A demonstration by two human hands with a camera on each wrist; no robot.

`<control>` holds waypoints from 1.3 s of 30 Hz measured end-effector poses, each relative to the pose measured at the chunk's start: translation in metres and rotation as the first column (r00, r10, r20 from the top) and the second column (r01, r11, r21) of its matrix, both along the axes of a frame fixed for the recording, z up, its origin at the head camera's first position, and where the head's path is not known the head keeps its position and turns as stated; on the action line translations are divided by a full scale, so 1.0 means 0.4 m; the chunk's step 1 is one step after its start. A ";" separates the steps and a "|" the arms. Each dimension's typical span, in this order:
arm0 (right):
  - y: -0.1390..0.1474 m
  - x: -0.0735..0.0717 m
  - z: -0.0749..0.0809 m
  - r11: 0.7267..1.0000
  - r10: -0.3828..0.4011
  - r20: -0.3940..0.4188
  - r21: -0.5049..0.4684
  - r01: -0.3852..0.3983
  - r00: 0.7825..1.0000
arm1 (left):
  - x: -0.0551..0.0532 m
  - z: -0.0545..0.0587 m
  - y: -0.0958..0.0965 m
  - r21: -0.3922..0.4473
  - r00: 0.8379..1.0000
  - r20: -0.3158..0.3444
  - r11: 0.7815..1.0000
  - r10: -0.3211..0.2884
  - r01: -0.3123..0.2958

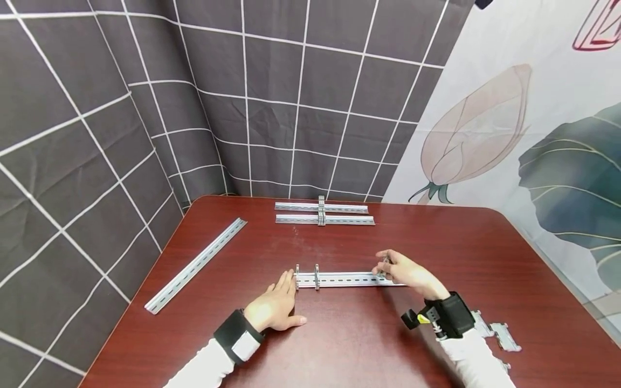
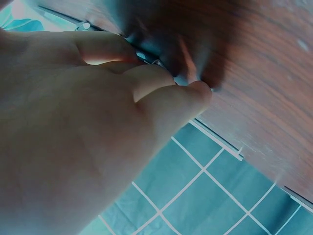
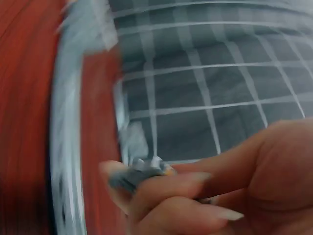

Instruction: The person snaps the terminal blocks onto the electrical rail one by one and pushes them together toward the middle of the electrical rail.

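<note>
A slotted metal DIN rail (image 1: pixel 359 279) lies crosswise on the table in front of me. Two small upright metal clips stand on its left part, one at the end (image 1: pixel 297 277) and another clip (image 1: pixel 317 277) a little further in. My left hand (image 1: pixel 275 310) rests at the rail's left end, fingers extended and thumb spread on the table. Over the rail's right part, my right hand (image 1: pixel 412 276) pinches a small grey metal clip (image 3: pixel 137 177) between thumb and fingers. The fingers partly cover this clip, and the right wrist view is blurred.
Toward the back edge lie two parallel rails (image 1: pixel 346 220) with upright clips (image 1: pixel 321 210) across them. Another rail (image 1: pixel 196 267) lies slanted on the left. Several loose metal clips (image 1: pixel 505 337) lie beside the right forearm. A grey gridded cloth (image 1: pixel 271 124) hangs behind the table.
</note>
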State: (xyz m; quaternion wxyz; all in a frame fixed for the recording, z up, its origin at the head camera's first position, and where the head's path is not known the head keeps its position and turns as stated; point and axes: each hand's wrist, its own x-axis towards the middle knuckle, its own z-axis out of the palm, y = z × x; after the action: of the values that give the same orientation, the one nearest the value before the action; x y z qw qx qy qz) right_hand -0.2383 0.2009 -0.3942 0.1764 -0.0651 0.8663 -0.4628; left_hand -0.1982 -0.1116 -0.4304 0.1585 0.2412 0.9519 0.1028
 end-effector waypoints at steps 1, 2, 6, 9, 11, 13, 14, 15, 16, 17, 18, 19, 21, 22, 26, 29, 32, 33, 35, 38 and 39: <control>-0.005 0.007 -0.003 0.994 -0.005 -0.054 0.107 0.011 0.999 | 0.001 0.000 0.000 0.002 1.000 0.002 1.000 0.001 -0.001; -0.009 0.013 -0.006 0.978 -0.006 -0.116 0.204 0.030 0.993 | 0.002 -0.002 0.000 0.005 1.000 0.002 1.000 -0.001 0.001; -0.032 0.027 -0.015 0.896 -0.032 -0.280 0.417 0.151 0.960 | 0.005 -0.006 -0.001 0.011 1.000 0.004 1.000 -0.005 0.005; -0.049 0.027 -0.023 0.873 -0.050 -0.321 0.445 0.197 0.946 | 0.006 -0.006 -0.002 0.013 1.000 0.008 1.000 -0.001 0.001; -0.058 0.025 -0.029 0.857 -0.052 -0.331 0.470 0.213 0.942 | 0.005 -0.006 -0.002 0.012 1.000 0.007 1.000 -0.002 0.002; -0.065 0.021 -0.033 0.841 -0.047 -0.322 0.499 0.212 0.945 | 0.004 -0.006 -0.002 0.015 1.000 0.007 1.000 -0.003 0.003; -0.068 0.020 -0.035 0.832 -0.047 -0.315 0.513 0.212 0.948 | 0.004 -0.005 -0.002 0.016 1.000 0.007 1.000 -0.004 0.004; -0.071 0.019 -0.035 0.826 -0.044 -0.305 0.524 0.207 0.951 | 0.004 -0.006 -0.002 0.017 1.000 0.005 1.000 -0.005 0.004; -0.073 0.017 -0.037 0.819 -0.040 -0.293 0.538 0.200 0.955 | 0.004 -0.006 -0.002 0.018 1.000 0.003 1.000 -0.005 0.005; -0.075 0.016 -0.038 0.817 -0.035 -0.285 0.543 0.192 0.958 | 0.004 -0.006 -0.002 0.020 1.000 0.001 1.000 -0.003 0.003; -0.077 0.015 -0.038 0.816 -0.031 -0.279 0.548 0.186 0.960 | 0.004 -0.006 -0.002 0.021 1.000 0.000 1.000 -0.001 0.001; -0.079 0.014 -0.039 0.814 -0.029 -0.272 0.552 0.180 0.962 | 0.004 -0.006 -0.002 0.021 1.000 -0.001 1.000 0.000 0.000; -0.082 0.012 -0.041 0.813 -0.032 -0.260 0.555 0.176 0.965 | 0.005 -0.006 -0.002 0.020 1.000 -0.003 1.000 0.003 -0.003; -0.083 0.011 -0.043 0.809 -0.035 -0.261 0.560 0.181 0.965 | 0.004 -0.006 -0.002 0.020 1.000 -0.003 1.000 0.004 -0.003; -0.088 0.005 -0.055 0.782 -0.011 -0.273 0.597 0.178 0.962 | 0.004 -0.007 -0.002 0.022 1.000 -0.006 1.000 0.005 -0.005; -0.089 -0.001 -0.062 0.757 0.030 -0.280 0.633 0.162 0.959 | 0.004 -0.008 -0.001 0.028 1.000 -0.009 1.000 0.005 -0.005; -0.091 -0.009 -0.062 0.739 0.058 -0.278 0.658 0.146 0.959 | 0.005 -0.006 0.001 0.039 1.000 -0.008 0.999 0.003 -0.002; -0.092 -0.011 -0.061 0.738 0.064 -0.271 0.660 0.137 0.960 | 0.005 -0.006 0.000 0.042 1.000 -0.008 0.999 0.000 0.000; -0.095 -0.017 -0.058 0.734 0.084 -0.257 0.669 0.115 0.963 | 0.006 -0.005 0.000 0.042 1.000 -0.011 0.999 -0.001 0.001; -0.101 -0.020 -0.055 0.732 0.099 -0.227 0.676 0.084 0.969 | 0.009 -0.003 -0.001 0.041 1.000 -0.010 0.999 0.004 -0.003; -0.102 -0.020 -0.055 0.733 0.104 -0.222 0.676 0.076 0.969 | 0.010 -0.003 -0.001 0.039 1.000 -0.013 0.999 0.003 -0.002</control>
State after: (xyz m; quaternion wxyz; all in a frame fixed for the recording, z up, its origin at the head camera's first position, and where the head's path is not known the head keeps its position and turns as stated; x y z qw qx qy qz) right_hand -0.2464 0.1601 -0.4161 0.0832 -0.0594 0.9896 -0.1010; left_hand -0.1940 -0.1122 -0.4317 0.1475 0.2438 0.9510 0.1200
